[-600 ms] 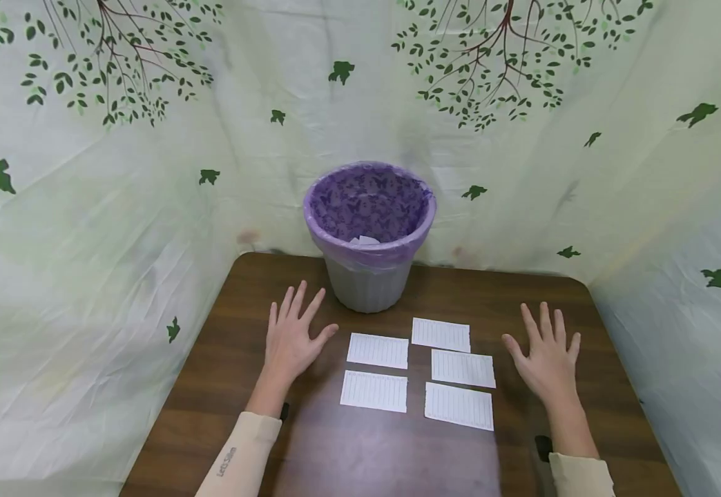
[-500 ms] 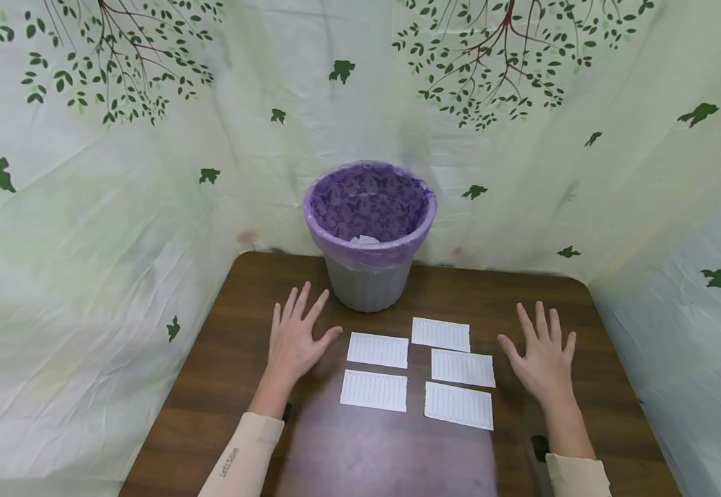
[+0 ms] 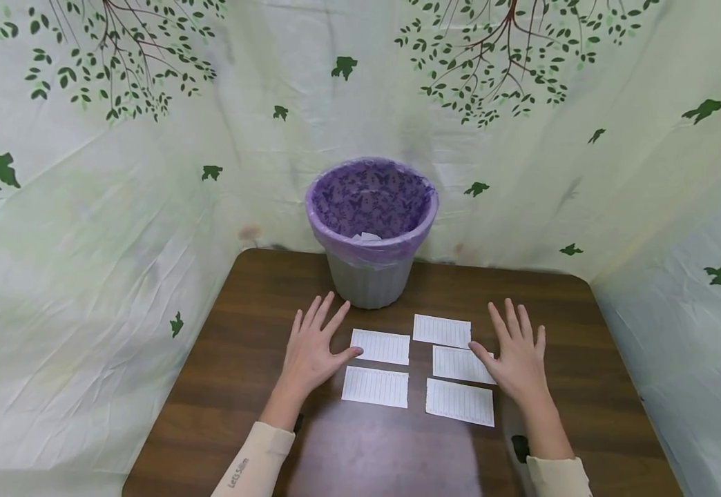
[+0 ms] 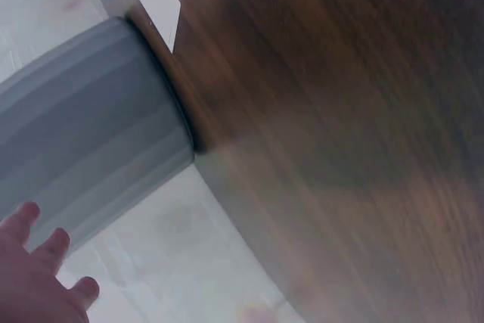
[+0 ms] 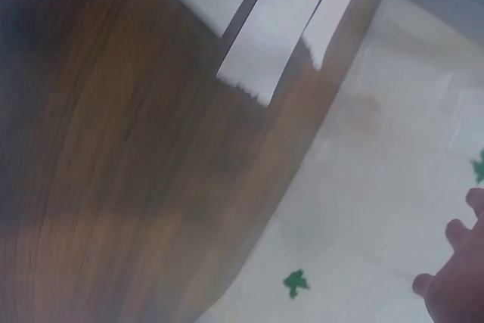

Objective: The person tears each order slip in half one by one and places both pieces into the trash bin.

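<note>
Several white lined paper slips lie flat on the brown wooden table in two columns. My left hand (image 3: 312, 348), fingers spread, is beside the left column; its thumb overlaps the edge of the upper left slip (image 3: 382, 346) in the head view. On the other side my right hand (image 3: 518, 362) is spread too, its thumb over the middle right slip (image 3: 460, 364). Neither hand holds anything. The lower left slip (image 3: 375, 386), the lower right slip (image 3: 460, 402) and the top right slip (image 3: 442, 330) are fully visible. Torn slip ends (image 5: 249, 85) show in the right wrist view.
A grey bin (image 3: 370, 279) with a purple patterned liner (image 3: 373, 248) stands at the table's back edge, with white paper pieces (image 3: 368, 236) inside. Behind and beside the wooden table (image 3: 242, 310) hangs a pale cloth (image 3: 261, 172) printed with leaves and birds.
Both hands have moved inward, the left to the right and the right to the left, so their thumbs now overlap slips. The slips and bin have stayed in place.
</note>
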